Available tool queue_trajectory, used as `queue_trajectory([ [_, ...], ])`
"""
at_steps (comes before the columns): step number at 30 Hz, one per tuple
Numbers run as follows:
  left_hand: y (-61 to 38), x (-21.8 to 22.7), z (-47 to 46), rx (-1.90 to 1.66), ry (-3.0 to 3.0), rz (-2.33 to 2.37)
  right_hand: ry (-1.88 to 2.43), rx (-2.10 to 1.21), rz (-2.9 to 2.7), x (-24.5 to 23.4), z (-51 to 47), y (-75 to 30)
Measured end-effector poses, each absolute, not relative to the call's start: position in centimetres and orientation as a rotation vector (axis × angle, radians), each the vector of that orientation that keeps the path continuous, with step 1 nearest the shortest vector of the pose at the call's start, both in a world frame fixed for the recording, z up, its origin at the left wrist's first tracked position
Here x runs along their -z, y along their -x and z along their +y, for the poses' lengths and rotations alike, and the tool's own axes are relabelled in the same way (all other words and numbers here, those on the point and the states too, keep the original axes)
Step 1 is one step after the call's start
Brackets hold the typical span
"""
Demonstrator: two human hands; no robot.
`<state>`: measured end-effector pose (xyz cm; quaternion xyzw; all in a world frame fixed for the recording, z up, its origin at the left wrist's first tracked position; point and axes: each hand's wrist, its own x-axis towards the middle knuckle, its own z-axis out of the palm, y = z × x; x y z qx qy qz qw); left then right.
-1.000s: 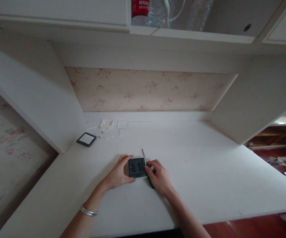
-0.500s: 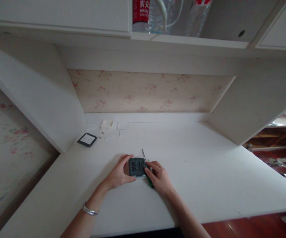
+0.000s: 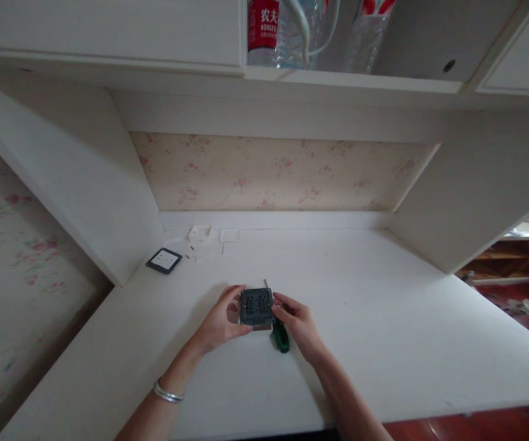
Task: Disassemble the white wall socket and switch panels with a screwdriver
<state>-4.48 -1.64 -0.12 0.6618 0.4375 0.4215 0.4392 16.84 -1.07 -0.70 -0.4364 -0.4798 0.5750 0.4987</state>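
A dark grey square wall socket body [image 3: 256, 307] is held over the desk in front of me, its inner side with contact slots facing up. My left hand [image 3: 222, 318] is closed on its left side, thumb at the near edge and fingers at the far edge. At the right edge, my right hand [image 3: 296, 318] pinches it between thumb and fingertips. A screwdriver with a green handle [image 3: 280, 337] lies beneath and beside the socket body, close to my right hand. Its metal shaft tip shows past the far edge; the middle is hidden.
A black-framed socket cover plate [image 3: 164, 260] with a white face lies at the left. Near it are a small cream plastic piece [image 3: 199, 233], a thin white frame [image 3: 229, 235] and tiny screws. Side panels and an overhead shelf [image 3: 351, 78] with bottles [image 3: 262, 30] enclose the white desk [image 3: 384, 331].
The socket body has risen and tilted slightly. My right hand has shifted right a little, uncovering more of the green screwdriver handle. The view has moved slightly.
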Motion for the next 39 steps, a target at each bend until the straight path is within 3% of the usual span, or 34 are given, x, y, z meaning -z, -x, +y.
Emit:
queue_trajectory([
  [18,4.4,-0.2,-0.9,-1.287,-1.051,0.960,0.962,-1.564,-0.922,-0.1,0.7,-14.5],
  [39,4.4,0.2,-0.9,-1.207,-1.012,0.973,0.954,-1.573,-0.876,0.4,0.2,-15.3],
])
